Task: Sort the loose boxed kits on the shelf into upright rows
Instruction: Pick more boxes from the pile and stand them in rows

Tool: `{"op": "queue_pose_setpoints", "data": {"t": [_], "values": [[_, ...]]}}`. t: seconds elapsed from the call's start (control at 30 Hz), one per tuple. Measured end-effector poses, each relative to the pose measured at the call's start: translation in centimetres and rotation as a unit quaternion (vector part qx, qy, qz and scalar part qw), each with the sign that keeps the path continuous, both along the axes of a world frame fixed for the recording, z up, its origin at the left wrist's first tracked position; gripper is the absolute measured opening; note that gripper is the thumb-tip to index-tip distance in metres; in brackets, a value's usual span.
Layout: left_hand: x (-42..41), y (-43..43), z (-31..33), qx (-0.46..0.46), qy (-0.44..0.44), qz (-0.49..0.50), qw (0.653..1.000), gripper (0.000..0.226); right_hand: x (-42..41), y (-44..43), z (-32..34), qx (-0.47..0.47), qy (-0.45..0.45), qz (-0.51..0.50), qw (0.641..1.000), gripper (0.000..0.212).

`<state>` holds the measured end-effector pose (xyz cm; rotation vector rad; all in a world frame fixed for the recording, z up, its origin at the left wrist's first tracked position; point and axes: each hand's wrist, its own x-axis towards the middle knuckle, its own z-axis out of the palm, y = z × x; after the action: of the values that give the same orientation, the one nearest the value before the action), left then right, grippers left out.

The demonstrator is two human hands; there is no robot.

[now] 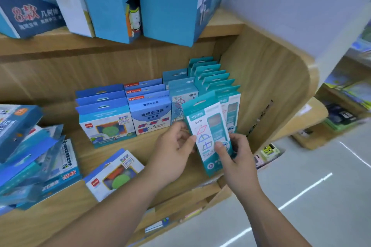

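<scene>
With both my left hand (174, 146) and right hand (233, 158), my fingers pinch one teal kit box (208, 136) beside the teal row (212, 78).

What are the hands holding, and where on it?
A teal boxed kit: the left hand pinches its left edge, the right hand grips its lower right side.

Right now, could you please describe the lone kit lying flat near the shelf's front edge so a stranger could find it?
Find the lower wooden shelf with upright rows of blue kits. Before the leftmost row, near the front edge, lies the lone box. Unlike its standing twins, it lies flat, its window showing a green disc.
</scene>
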<state>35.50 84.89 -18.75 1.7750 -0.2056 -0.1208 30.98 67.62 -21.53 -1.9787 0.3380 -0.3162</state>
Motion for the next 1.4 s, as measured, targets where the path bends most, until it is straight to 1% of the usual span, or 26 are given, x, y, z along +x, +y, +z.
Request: {"op": "queue_pose_setpoints", "data": {"t": [0.07, 0.13, 0.27, 0.33, 0.43, 0.53, 0.6, 0.7, 0.87, 0.97, 1.23, 1.4], "values": [[0.3, -1.0, -0.5, 0.021, -0.019, 0.006, 1.0, 0.019, 0.3, -0.9, -0.3, -0.076, -0.008, -0.03, 0.997, 0.036], [0.7, -2.0, -0.7, 0.042, -0.04, 0.017, 0.998, 0.021, 0.5, -1.7, -0.7, -0.133, -0.025, -0.03, 0.99, 0.043], [1.6, -3.9, -0.8, 0.078, -0.063, 0.055, 0.993, 0.023, 0.6, -3.1, -1.2, -0.164, -0.017, 0.035, 0.986, 0.066], [2.0, -4.9, -1.1, 0.089, -0.069, 0.077, 0.991, 0.022, 0.5, -3.8, -1.6, -0.18, -0.019, 0.071, 0.981, 0.073], [2.1, -6.6, -2.0, 0.11, -0.079, 0.114, 0.984, 0.021, 0.7, -4.8, -2.2, -0.216, -0.032, 0.109, 0.97, 0.071], [2.1, -8.1, -2.3, 0.11, -0.091, 0.165, 0.976, 0.024, 0.9, -5.8, -2.6, -0.224, -0.052, 0.142, 0.963, 0.064], [2.0, -9.0, -2.4, 0.113, -0.096, 0.195, 0.97, 0.028, 1.0, -6.4, -2.8, -0.233, -0.057, 0.167, 0.956, 0.064], [1.9, -10.2, -2.7, 0.128, -0.088, 0.214, 0.964, 0.036, 0.9, -7.1, -3.0, -0.226, -0.05, 0.207, 0.95, 0.068], [2.2, -11.4, -2.5, 0.127, -0.074, 0.241, 0.959, 0.041, 1.6, -7.7, -2.6, -0.178, -0.04, 0.24, 0.953, 0.069], [2.7, -11.3, -2.3, 0.141, -0.083, 0.247, 0.955, 0.04, 2.2, -7.8, -2.1, -0.158, -0.034, 0.26, 0.952, 0.069], [2.9, -10.9, -2.6, 0.149, -0.078, 0.232, 0.958, 0.042, 2.2, -8.0, -1.9, -0.129, -0.025, 0.263, 0.956, 0.069], [2.5, -10.6, -2.7, 0.14, -0.066, 0.213, 0.965, 0.043, 1.8, -7.6, -1.6, -0.112, -0.055, 0.245, 0.962, 0.063]]}}
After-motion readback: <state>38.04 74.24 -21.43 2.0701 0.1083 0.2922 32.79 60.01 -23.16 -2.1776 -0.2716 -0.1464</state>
